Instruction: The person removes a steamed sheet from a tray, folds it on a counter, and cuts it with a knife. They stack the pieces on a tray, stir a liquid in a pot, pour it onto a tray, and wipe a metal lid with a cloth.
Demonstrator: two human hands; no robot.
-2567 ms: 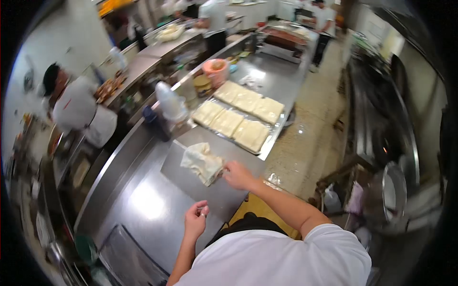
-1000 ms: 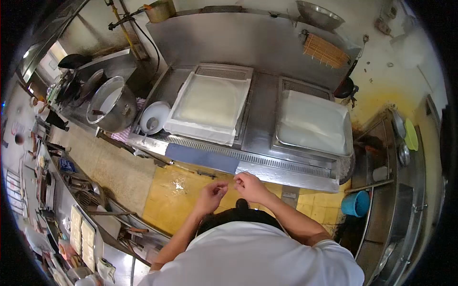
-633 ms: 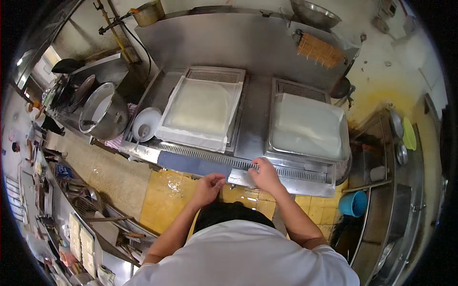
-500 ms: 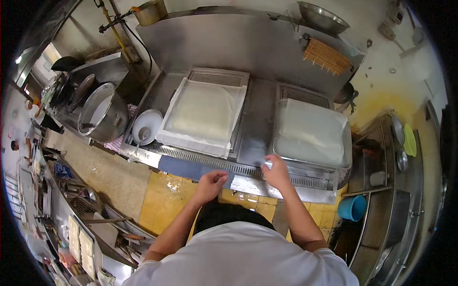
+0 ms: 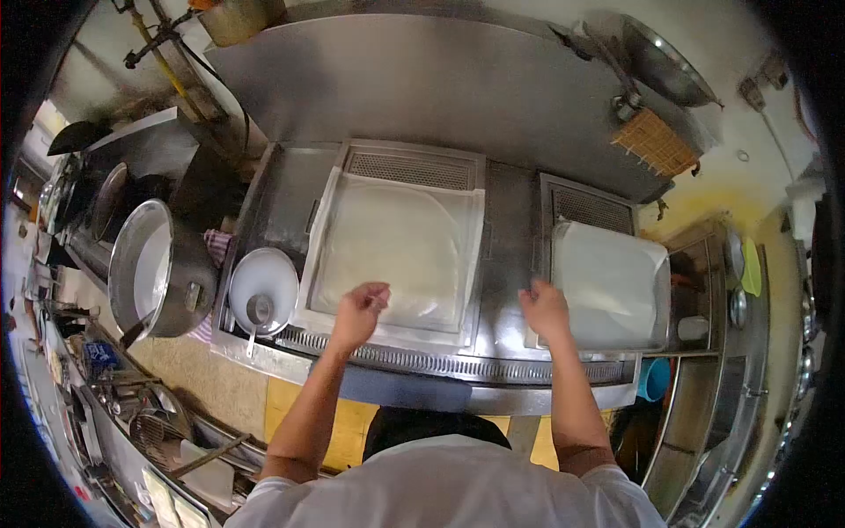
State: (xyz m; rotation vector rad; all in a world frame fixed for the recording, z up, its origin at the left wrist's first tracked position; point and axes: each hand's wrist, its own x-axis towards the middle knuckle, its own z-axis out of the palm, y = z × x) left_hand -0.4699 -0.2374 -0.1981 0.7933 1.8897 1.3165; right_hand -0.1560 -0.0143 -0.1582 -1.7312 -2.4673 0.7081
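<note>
Closest to the body, a blue-grey strip [image 5: 387, 385] covers part of the front edge of the steel counter [image 5: 510, 233], with a slotted channel [image 5: 422, 356] running just behind it; forearms crossing here do best held high, so that the sleeves miss the metal. Past the channel, the left hand [image 5: 359, 317] is over the near part of the left pale sheet, its grip a narrow, loose curl with nothing seen in it; whether it touches the sheet I cannot tell. The right hand [image 5: 547, 310] is at the left side of the right pale sheet, fingers likewise slackly bent and no object showing, contact again unclear. The left pale sheet [image 5: 396, 238] lies on a white lining that reaches beyond its edges; it looks thin and moist, so any handling probably calls for flat, light fingers on the lining rather than pinches in the middle. The right pale sheet [image 5: 612, 273] lies in a shallow metal tray, and its soft surface likely marks easily. Beside the left sheet, a ladle [image 5: 260, 309] rests in a white bowl [image 5: 283, 280], handle over the rim; leftward elbow room is worth minding. Farther back, a perforated panel [image 5: 409, 172] borders the left sheet.
</note>
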